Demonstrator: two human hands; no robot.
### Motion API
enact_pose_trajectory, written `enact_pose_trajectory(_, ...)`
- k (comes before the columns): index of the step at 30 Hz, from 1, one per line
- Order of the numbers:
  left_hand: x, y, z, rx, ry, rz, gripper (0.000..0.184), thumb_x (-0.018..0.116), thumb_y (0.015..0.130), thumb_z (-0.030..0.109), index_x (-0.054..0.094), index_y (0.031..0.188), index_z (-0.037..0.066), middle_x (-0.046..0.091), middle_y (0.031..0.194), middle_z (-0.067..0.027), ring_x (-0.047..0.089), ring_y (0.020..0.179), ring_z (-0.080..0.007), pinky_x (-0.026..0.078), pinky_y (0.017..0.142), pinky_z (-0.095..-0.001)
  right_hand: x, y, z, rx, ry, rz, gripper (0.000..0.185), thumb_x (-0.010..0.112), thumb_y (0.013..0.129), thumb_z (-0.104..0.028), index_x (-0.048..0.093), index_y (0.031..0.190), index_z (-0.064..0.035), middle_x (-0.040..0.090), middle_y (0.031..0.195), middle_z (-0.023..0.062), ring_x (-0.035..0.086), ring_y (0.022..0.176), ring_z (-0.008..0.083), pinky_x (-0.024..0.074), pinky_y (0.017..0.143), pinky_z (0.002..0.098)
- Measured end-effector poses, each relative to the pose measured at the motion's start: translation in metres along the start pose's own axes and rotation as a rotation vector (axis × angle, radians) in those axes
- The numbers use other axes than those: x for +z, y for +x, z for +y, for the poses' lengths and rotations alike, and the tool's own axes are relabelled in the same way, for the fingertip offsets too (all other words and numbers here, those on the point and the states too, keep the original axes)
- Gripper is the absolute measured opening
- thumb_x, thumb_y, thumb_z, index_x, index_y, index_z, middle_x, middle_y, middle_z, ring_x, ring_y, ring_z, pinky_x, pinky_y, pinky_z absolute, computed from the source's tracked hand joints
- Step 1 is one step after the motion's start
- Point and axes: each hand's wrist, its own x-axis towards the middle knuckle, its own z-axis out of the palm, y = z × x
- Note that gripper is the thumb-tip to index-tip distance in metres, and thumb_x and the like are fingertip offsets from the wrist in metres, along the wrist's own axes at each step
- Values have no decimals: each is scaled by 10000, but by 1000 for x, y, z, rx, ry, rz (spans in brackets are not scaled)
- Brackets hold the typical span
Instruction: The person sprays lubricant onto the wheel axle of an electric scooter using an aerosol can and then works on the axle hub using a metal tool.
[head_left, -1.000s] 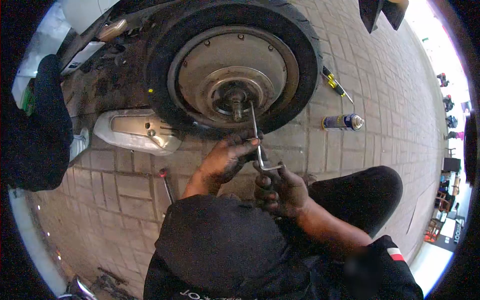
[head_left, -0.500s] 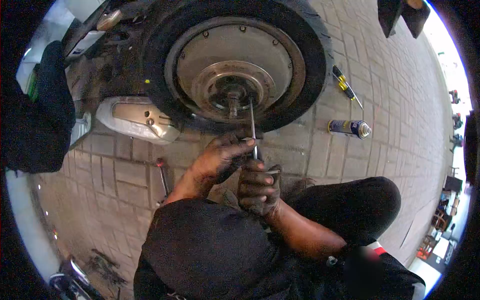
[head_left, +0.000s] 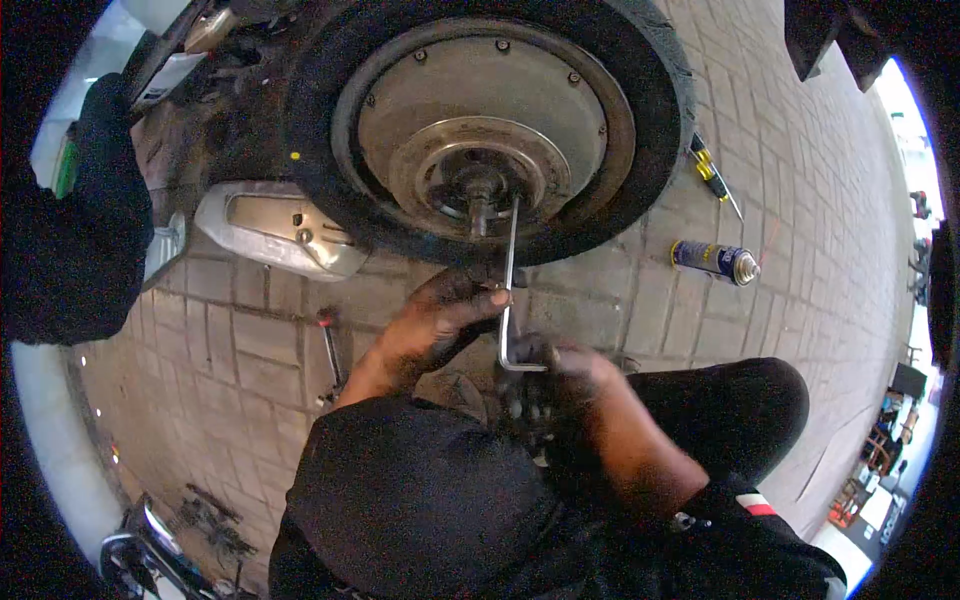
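A silver L-shaped hex key (head_left: pixel 511 255) reaches into the hub of a wheel (head_left: pixel 485 95), its far tip close to the hub's inner edge. My left hand (head_left: pixel 445 318) is closed around the key's long shaft, the thumb pressed along it. Beside the short bent end is my right hand (head_left: pixel 560 375), smeared by motion; whether its fingers grip the key cannot be made out. A black tyre (head_left: pixel 665 130) surrounds the wheel's grey metal disc, which has small bolts near its rim. A thick axle stub (head_left: pixel 480 212) sticks out from the hub.
Left of the tyre lies a silver metal part (head_left: pixel 280 230). A yellow-black screwdriver (head_left: pixel 711 172) and a spray can (head_left: pixel 715 260) lie right on the paving. A red-ended tool (head_left: pixel 331 350) rests near my left forearm. A person's dark-clothed leg (head_left: pixel 80 230) is at far left.
My right hand, formerly wrapped around the key's lower part, has shifted right, exposing the bend and short arm. My left hand stays on the shaft. The view has shifted slightly.
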Motion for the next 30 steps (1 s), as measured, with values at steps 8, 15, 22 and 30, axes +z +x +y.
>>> enact_pose_trajectory(8, 11, 2, -14, -1, 153, -214, 343, 672, 884, 216, 585, 1156, 26, 640, 1015, -57, 597, 928, -164, 485, 825, -313, 95, -54, -114, -342, -1635, 582, 421, 611, 884, -326, 591, 1144, 5, 645, 1049, 190, 606, 1018, 313, 447, 909, 431)
enact_pose_trajectory(15, -3, 18, -20, 603, 1029, -136, 296, 689, 857, 271, 665, 1055, 52, 663, 1027, -169, 632, 955, -285, 487, 863, -382, 65, -36, -103, -135, -2275, 281, 296, 550, 883, -221, 625, 1130, -77, 645, 1050, 194, 622, 929, 388, 502, 800, 445)
enact_pose_trajectory(22, 9, 31, -27, 821, 808, 451, 326, 702, 849, 268, 641, 1105, 75, 672, 944, -146, 639, 877, -255, 500, 815, -370, 31, -20, -88, -275, -1835, 641, 225, 522, 905, -182, 660, 1029, -56, 652, 975, 214, 617, 892, 410, 501, 745, 469)
enact_pose_trajectory(30, 18, 48, -22, 609, 356, 577, 346, 697, 868, 305, 653, 1069, 27, 688, 947, -84, 616, 906, -174, 458, 814, -316, 15, 7, -76, -404, -1578, 743, 194, 575, 895, -180, 642, 1010, -39, 647, 954, 229, 611, 893, 432, 494, 739, 471)
